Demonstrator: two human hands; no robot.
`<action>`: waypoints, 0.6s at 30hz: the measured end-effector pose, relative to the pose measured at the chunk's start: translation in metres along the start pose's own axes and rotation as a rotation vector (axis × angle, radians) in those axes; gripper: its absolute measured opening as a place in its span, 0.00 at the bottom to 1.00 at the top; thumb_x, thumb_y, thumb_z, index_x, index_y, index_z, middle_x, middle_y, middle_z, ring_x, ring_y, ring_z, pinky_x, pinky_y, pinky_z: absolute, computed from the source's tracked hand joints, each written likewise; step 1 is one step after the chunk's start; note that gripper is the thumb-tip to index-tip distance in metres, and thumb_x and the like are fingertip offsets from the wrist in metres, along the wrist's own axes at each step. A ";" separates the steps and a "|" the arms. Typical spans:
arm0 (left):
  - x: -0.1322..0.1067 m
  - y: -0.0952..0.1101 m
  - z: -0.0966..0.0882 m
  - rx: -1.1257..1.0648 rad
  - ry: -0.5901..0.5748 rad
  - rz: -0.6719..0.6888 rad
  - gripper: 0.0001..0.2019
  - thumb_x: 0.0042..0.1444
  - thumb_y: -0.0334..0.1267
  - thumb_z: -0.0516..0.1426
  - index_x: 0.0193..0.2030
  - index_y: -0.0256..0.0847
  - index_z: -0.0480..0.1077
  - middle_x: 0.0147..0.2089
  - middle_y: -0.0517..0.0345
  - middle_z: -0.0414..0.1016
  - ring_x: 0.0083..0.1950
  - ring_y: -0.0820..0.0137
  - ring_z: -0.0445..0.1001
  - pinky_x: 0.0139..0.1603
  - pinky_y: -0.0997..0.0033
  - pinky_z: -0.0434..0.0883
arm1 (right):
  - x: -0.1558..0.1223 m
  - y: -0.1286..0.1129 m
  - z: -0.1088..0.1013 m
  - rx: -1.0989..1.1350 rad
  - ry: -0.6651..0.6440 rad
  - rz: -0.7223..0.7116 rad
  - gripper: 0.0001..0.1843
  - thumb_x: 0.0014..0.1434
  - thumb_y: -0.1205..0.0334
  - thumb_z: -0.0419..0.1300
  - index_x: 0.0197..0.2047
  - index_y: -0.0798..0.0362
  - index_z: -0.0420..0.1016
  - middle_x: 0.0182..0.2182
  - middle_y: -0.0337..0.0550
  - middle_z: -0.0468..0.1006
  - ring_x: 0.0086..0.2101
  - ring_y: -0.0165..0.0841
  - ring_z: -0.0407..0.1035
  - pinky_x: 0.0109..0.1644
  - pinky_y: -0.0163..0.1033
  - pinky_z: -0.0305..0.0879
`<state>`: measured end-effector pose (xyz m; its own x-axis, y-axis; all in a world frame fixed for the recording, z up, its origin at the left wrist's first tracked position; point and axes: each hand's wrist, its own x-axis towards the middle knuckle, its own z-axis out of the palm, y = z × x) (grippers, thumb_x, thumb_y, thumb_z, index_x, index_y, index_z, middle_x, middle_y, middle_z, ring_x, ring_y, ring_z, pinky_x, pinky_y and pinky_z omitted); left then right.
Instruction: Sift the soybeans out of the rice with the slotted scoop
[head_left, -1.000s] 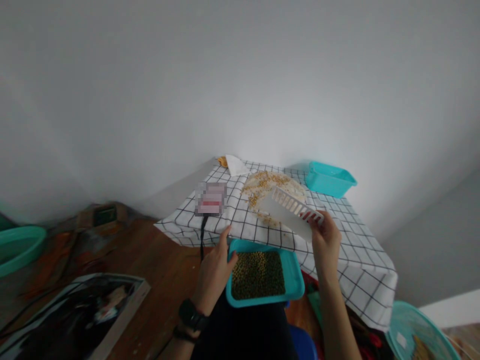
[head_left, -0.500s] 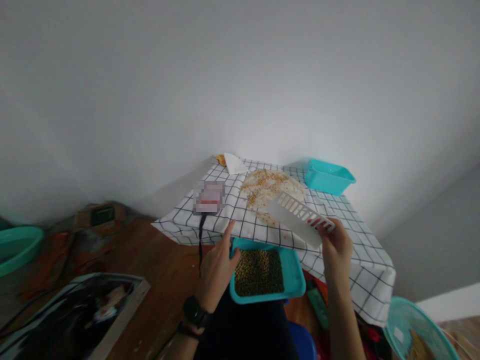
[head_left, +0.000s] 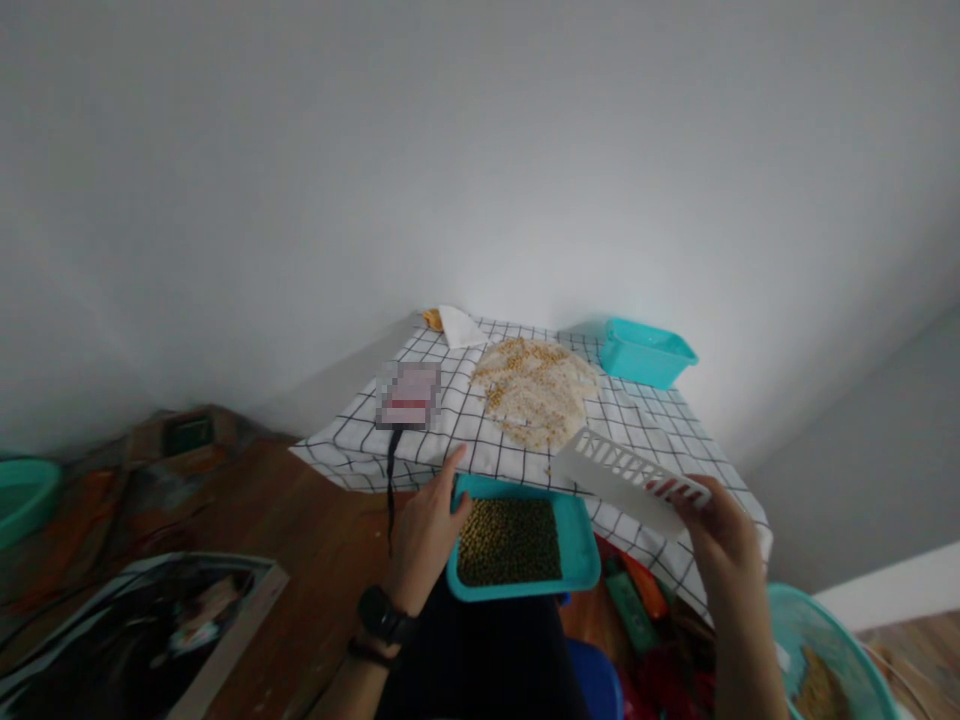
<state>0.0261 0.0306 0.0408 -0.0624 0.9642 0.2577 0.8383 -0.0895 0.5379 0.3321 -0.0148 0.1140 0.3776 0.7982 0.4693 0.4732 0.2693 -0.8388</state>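
Note:
My left hand [head_left: 426, 530] grips the left rim of a teal tray [head_left: 581, 545] filled with green beans, which rests at my lap just below the table edge. A black watch is on that wrist. My right hand [head_left: 720, 515] pinches one end of a white slotted plastic basket [head_left: 622, 478], held tilted in the air over the table's near right edge. On the checked tablecloth [head_left: 480, 445] lies a round spread of yellow beans [head_left: 534, 390].
An empty teal tub [head_left: 646, 352] stands at the table's far right. A blurred-out card [head_left: 407, 394] with a black cord lies at the left. A teal basin [head_left: 832, 655] with yellow beans sits low right; another teal basin [head_left: 22, 492] far left. A dark framed panel [head_left: 142, 630] lies on the wooden floor.
My right hand has carried the white basket away from over the yellow beans, down and to the right. My left hand stays on the tray.

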 end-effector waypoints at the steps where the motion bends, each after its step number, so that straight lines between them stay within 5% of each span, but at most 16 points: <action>1: 0.000 0.000 -0.001 0.003 -0.002 -0.001 0.29 0.62 0.34 0.53 0.70 0.45 0.53 0.39 0.57 0.77 0.40 0.65 0.77 0.41 0.70 0.67 | 0.000 -0.001 0.001 -0.003 -0.022 -0.013 0.11 0.56 0.51 0.61 0.36 0.50 0.76 0.29 0.40 0.79 0.30 0.36 0.71 0.33 0.37 0.64; 13: -0.002 -0.006 -0.001 -0.004 -0.006 0.013 0.30 0.62 0.32 0.52 0.70 0.46 0.52 0.37 0.60 0.76 0.37 0.68 0.76 0.39 0.72 0.67 | 0.029 0.014 0.023 -0.078 -0.109 -0.083 0.10 0.58 0.53 0.59 0.38 0.50 0.74 0.29 0.40 0.77 0.30 0.36 0.69 0.34 0.38 0.63; 18: -0.002 -0.007 -0.001 0.005 -0.017 0.002 0.30 0.62 0.33 0.53 0.71 0.47 0.52 0.38 0.58 0.77 0.38 0.67 0.77 0.41 0.71 0.68 | 0.040 0.015 0.037 -0.013 -0.002 -0.118 0.10 0.56 0.54 0.59 0.37 0.51 0.74 0.31 0.41 0.78 0.32 0.36 0.70 0.36 0.39 0.63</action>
<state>0.0198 0.0288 0.0373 -0.0517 0.9680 0.2454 0.8409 -0.0903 0.5336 0.3244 0.0415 0.1105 0.3173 0.7625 0.5639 0.5242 0.3545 -0.7743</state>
